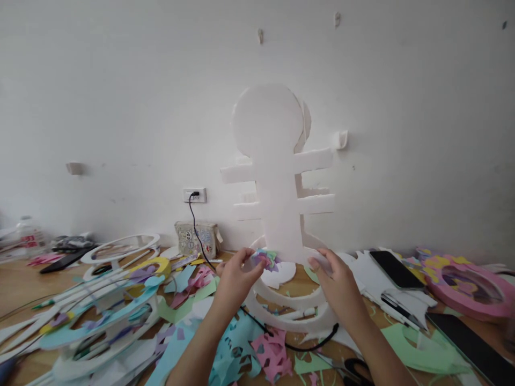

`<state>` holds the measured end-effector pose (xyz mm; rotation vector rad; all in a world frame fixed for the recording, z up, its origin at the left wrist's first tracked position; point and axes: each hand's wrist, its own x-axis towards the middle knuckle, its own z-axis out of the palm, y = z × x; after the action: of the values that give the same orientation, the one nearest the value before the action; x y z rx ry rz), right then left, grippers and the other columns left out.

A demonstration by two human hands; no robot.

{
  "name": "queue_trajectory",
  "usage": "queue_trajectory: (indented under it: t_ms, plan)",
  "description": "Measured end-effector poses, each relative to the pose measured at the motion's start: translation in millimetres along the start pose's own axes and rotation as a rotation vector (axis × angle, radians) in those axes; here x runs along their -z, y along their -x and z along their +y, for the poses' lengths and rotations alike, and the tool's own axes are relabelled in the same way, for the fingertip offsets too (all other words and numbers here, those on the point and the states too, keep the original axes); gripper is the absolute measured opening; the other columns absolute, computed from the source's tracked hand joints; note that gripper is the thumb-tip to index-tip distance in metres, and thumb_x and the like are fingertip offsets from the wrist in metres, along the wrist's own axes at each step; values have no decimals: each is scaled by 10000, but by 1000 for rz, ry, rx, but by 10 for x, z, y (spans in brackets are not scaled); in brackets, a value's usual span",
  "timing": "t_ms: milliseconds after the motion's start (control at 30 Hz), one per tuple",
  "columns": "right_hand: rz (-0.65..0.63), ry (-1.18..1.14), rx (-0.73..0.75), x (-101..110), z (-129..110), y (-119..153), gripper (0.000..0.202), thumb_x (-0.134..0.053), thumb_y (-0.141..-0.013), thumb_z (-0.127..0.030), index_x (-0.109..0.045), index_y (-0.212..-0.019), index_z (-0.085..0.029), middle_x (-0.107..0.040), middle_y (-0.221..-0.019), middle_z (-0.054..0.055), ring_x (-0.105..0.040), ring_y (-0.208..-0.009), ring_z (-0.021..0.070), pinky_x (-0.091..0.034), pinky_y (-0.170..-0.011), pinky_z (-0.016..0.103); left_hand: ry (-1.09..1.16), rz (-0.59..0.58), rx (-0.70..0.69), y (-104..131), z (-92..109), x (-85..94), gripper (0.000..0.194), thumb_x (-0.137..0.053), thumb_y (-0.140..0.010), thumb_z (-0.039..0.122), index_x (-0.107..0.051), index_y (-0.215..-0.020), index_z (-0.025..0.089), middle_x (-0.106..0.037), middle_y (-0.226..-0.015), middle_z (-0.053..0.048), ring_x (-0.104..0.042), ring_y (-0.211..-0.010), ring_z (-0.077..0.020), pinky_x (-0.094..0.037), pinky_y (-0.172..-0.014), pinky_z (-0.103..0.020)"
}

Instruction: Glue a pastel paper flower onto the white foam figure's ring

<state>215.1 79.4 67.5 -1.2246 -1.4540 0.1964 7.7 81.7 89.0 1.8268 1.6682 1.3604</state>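
A tall white foam cutout (277, 187) stands upright in the middle, with a round top, short side bars and a ring at its base. My left hand (239, 271) pinches a small paper flower (267, 260) in purple, pink, green and blue against the ring's upper left. On the right side of the ring, my right hand (332, 271) is closed with thumb and fingers around the white foam. Behind the ring lies a white rounded piece (278, 274).
Paper scraps (237, 343) cover the table. Blue and white ring shapes (100, 327) lie left, a pink ring (469, 287) right. Phones (396, 269), a pen (402, 310), scissors (356, 370), a pouch (197, 238) and a black cable (196, 225) are also there.
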Motion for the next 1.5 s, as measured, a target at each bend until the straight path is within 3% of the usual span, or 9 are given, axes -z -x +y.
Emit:
queue_trajectory:
  t_ms: [500,800,1500]
  plan:
    - [57,4,47,-36,42,1,368,-504,-759,-507,-631,-903,-193,-710,-967,136,-636,-943,309,-467,-876,455,-4,15,23,16,-6,-36,245,-588,-729,391,-623,-878,199,-720,-896,-61,-633,-968,-301,-392,-903,-426]
    - [55,-9,45,-19,34,7,348,-511,-772,-488,-640,-907,-194,-714,-950,122,-642,-929,294,-481,-872,443,-7,13,31,39,73,0,215,-595,-713,366,-623,-853,204,-721,-879,-60,-633,-964,-291,-392,-910,-419]
    - [59,-1,26,4,-2,-14,369,-506,-734,-516,-641,-874,-203,-721,-925,117,-648,-910,303,-487,-859,452,9,-14,-10,50,25,12,207,-579,-751,342,-651,-896,213,-736,-934,-57,-632,-1013,-283,-410,-903,-394]
